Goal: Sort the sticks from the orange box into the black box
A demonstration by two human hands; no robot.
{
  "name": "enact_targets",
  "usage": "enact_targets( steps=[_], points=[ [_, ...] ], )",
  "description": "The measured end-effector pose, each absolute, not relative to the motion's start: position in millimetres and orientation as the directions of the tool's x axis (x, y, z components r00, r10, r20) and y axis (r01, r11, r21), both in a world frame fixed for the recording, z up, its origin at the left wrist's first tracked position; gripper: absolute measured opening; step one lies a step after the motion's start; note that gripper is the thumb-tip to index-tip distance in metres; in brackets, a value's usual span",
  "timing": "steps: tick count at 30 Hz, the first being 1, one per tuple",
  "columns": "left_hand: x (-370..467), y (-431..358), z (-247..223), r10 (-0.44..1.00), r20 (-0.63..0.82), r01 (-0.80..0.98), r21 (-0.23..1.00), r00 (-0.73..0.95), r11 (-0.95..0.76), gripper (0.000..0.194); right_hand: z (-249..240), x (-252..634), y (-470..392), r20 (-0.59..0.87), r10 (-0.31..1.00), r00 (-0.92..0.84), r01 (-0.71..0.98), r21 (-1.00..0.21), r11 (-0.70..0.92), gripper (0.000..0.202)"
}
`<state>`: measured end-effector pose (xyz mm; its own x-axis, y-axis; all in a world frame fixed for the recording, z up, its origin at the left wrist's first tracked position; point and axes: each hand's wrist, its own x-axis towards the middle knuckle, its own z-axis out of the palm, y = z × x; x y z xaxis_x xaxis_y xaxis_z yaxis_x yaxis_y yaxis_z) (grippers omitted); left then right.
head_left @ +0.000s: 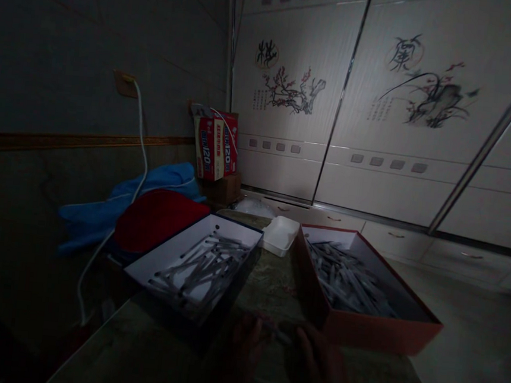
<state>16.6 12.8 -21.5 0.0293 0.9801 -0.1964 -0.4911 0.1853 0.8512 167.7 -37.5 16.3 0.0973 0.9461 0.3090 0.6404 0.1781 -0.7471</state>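
At the table's near edge, my left hand (248, 341) and my right hand (319, 355) are close together in deep shadow. Between their closed fingers is a slim greyish pen-like piece (283, 337), its outline dim and blurred. Left of the hands lies a dark-blue-edged box (151, 260) with a white inside, holding several thin translucent pen-like sticks (208, 265) with dark ends. A red-brown box (372, 333) on the right contains a denser heap of similar grey sticks (349, 277).
Beyond the boxes stands a small white plastic tray (281, 234). Red cloth (159, 219) and a blue bag (162, 180) lie behind the left box. A white cable (142, 140) hangs from the wall socket. A red carton (217, 146) stands by the wardrobe doors (288, 129).
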Motion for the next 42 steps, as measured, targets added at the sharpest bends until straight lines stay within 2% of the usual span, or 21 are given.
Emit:
enact_targets(
  steps=[5,11,15,21,24,28,34,39,42],
  points=[
    [17.1,13.6,-16.4,0.972,-0.23,-0.624,0.754,0.038,0.203,0.038,-32.8,164.6,-44.8,0.371,0.912,0.177,0.615,-0.765,0.192,0.056],
    [17.8,12.8,-8.1,0.976,-0.209,-0.443,0.882,-0.057,0.163,0.032,-31.5,170.0,-36.3,0.227,0.971,0.079,0.583,-0.8,0.14,0.057],
    [15.8,9.6,-4.0,0.981,-0.161,-0.318,0.941,-0.108,0.119,0.027,-23.3,166.8,-39.6,0.199,0.975,0.103,0.504,-0.855,0.122,0.049],
    [19.6,17.5,-11.2,0.976,-0.207,-0.327,0.929,-0.073,0.172,0.034,-18.8,162.3,-43.8,0.212,0.962,0.171,0.394,-0.91,0.13,0.043],
    [19.1,19.0,-16.6,0.978,-0.183,-0.327,0.934,-0.099,0.142,0.035,-17.1,162.6,-42.9,0.216,0.96,0.179,0.414,-0.901,0.125,0.041],
    [16.2,16.4,-16.6,0.982,-0.163,-0.298,0.946,-0.093,0.129,0.032,-19.2,164.9,-40.9,0.226,0.958,0.178,0.445,-0.887,0.126,0.051],
    [16.6,13.9,-15.0,0.985,-0.149,-0.294,0.949,-0.09,0.117,0.029,-15.4,166.0,-41.3,0.255,0.956,0.146,0.448,-0.878,0.166,0.038],
    [17.5,18.9,-26.0,0.987,-0.141,-0.25,0.961,-0.07,0.12,0.029,-23.0,169.5,-42.4,0.331,0.922,0.2,0.532,-0.827,0.181,0.051],
    [16.2,19.9,-26.5,0.988,-0.13,-0.214,0.971,-0.084,0.109,0.03,-30.1,169.9,-40.3,0.293,0.936,0.194,0.499,-0.851,0.164,0.052]
  ],
)
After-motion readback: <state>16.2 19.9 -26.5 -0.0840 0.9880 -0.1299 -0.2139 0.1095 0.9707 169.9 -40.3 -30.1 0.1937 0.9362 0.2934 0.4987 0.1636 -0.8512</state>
